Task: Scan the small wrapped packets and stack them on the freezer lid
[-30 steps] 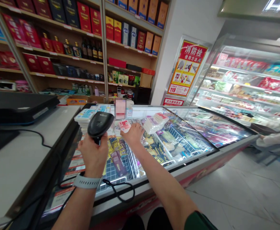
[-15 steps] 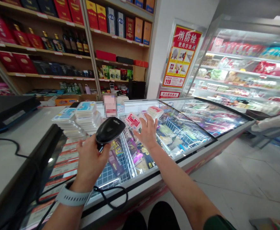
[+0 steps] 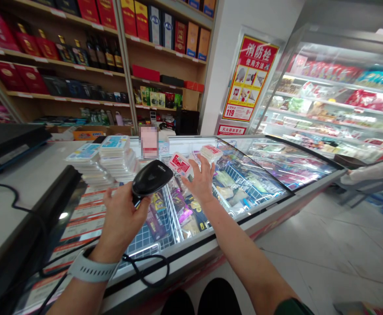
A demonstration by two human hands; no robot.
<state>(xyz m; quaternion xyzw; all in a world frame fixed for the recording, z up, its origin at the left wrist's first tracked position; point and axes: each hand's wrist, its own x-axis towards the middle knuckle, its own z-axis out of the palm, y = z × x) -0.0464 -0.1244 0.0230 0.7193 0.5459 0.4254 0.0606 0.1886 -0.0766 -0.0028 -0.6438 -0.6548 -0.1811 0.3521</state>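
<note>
Scanner point(image 3: 152, 178) up in the left hand point(image 3: 122, 216), fingers wrapped round its handle, black head angled across towards the red-labelled pack point(image 3: 180, 164). And there's that pack, over the freezer point(image 3: 191, 258), label up and tilted, just beyond the scanner's nose and at the thumb side of the right hand point(image 3: 202, 180). Thumb and forefinger are at its near edge, a loose pinch by the look of it, the other fingers fanned out; how firm that grip is, I can't tell. Just behind those fingertips sits a red-topped stack point(image 3: 211, 152); over to the left, blue-topped stacks point(image 3: 113, 159) rise beside the counter point(image 3: 60, 157). Wire baskets point(image 3: 173, 210) of bagged goods show beneath the glass. Now, handling: this one looks light and flat, fairly stiff, with a smooth, shiny face that could slide out of a lazy pinch. Opposite edges are the place to take hold, thumb one side, fingers the other, no squeezing the middle, as thin plastic might dent. The scanner looks heavier at the head, so a full grip on the handle suits it, with the cable point(image 3: 150, 285) looped below.
</note>
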